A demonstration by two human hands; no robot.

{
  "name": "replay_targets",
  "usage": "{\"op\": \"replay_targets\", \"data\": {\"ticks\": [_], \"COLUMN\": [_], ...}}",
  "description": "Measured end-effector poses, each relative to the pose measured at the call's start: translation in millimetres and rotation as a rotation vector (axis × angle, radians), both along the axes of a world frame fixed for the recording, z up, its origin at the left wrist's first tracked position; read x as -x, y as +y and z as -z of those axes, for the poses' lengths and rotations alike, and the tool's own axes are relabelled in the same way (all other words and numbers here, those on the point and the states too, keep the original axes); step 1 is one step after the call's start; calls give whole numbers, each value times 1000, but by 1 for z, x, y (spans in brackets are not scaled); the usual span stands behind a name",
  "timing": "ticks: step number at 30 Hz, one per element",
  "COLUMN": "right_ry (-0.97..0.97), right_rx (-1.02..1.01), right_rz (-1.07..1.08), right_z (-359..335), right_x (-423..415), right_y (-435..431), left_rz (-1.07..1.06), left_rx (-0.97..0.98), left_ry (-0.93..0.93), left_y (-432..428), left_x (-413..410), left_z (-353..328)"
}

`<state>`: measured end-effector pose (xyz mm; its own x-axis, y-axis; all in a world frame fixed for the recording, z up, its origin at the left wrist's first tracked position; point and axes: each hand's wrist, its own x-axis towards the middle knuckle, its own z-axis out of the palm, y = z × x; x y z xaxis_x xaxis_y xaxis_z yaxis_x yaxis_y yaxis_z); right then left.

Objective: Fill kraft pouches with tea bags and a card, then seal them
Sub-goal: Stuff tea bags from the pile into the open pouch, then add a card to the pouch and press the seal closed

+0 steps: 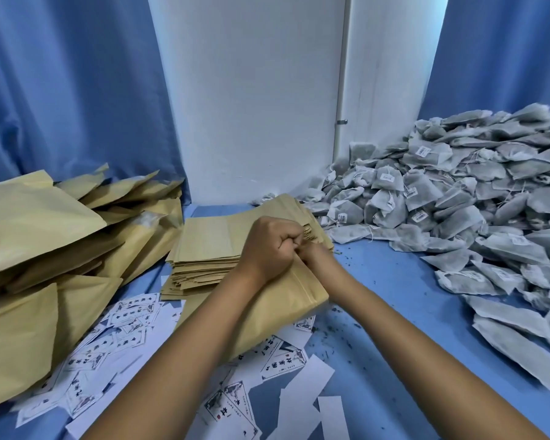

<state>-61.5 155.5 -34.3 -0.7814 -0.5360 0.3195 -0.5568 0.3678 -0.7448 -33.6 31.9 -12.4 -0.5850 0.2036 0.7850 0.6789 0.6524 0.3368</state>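
A filled kraft pouch [286, 296] lies in front of me on the blue table, its top edge pointing away. My left hand [270, 246] is curled into a fist and pinches that top edge. My right hand [315, 252] sits right beside it, mostly hidden behind the left fist, fingers also curled on the pouch top. A stack of flat empty kraft pouches [210, 249] lies just beyond the hands. A big heap of grey tea bags [458, 198] fills the right side. Printed cards [131, 325] are scattered under and around the pouch.
A pile of bulging kraft pouches [45, 249] lies at the left. Blue curtains [61, 90] and a white wall panel [251, 90] close the back. Loose tea crumbs [340, 338] dot the blue table [394, 360] at the right of the pouch.
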Motion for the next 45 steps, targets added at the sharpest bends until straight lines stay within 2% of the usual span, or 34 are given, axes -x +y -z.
{"op": "replay_targets", "data": {"ticks": [2, 4, 5, 6, 8, 10, 11, 12, 13, 16, 18, 21, 24, 27, 30, 33, 35, 37, 40, 43, 45], "right_ry": [-246, -362, -346, -268, -234, -272, -267, -255, -294, -488, -413, -400, -567, -679, -756, -831, -844, -845, -902, -957, -939], "right_rx": [-196, -358, -437, -394, -46, 411, 537, 552, 473, -17, -161, -55, 317, 596, 844, 1088, 1136, 1080, 995, 1007, 878], "right_rz": [-63, -131, -201, -288, -277, -48, 68, 154, 159, -30, -54, -4, -31, 32, 184, 260, 309, 383, 455, 396, 399], "right_z": [4, 6, 4, 3, -1, 5, 5, 3, 1, -11, -20, -35, -52, -67, -67, -50, -32, -14, 13, 30, 34], "right_x": [-3, -4, -6, -10, -9, 7, 16, 21, 26, 26, 26, 32, 38, 51, 62, 65, 65, 64, 62, 57, 56], "right_y": [-11, -16, -13, -10, -4, 8, 13, 17, 19, 18, 14, 6, 0, 0, -3, -11, -19, -25, -23, -15, -7], "left_rz": [32, 19, 10, 0, -45, -72, -72, -67, -58, 6, 32, 2, -54, -100, -375, -517, -367, -30, 320, 356, 294], "left_rx": [84, 168, 161, 118, 24, -15, -23, -27, -26, -11, -7, -25, -86, -290, -633, -1196, -1531, -1806, -1959, -1955, -1907], "left_ry": [-12, -23, -30, -34, -16, 7, 7, 7, 11, 26, 16, 48, 114, 124, 67, -325, -590, -793, -1022, -1114, -1119], "left_y": [12, 12, 7, 0, -11, -15, -13, -10, -7, 6, 14, 21, 15, 1, -6, -9, -8, -9, -13, -11, -11], "left_x": [-1, 0, 1, 1, 2, 2, 2, 2, 1, 0, -2, -11, -22, -33, -36, -35, -35, -29, -23, -20, -16], "left_z": [2, 8, 10, 12, 12, 12, 11, 10, 9, 9, 9, 2, -22, -30, -8, 24, 39, 46, 49, 52, 57]}}
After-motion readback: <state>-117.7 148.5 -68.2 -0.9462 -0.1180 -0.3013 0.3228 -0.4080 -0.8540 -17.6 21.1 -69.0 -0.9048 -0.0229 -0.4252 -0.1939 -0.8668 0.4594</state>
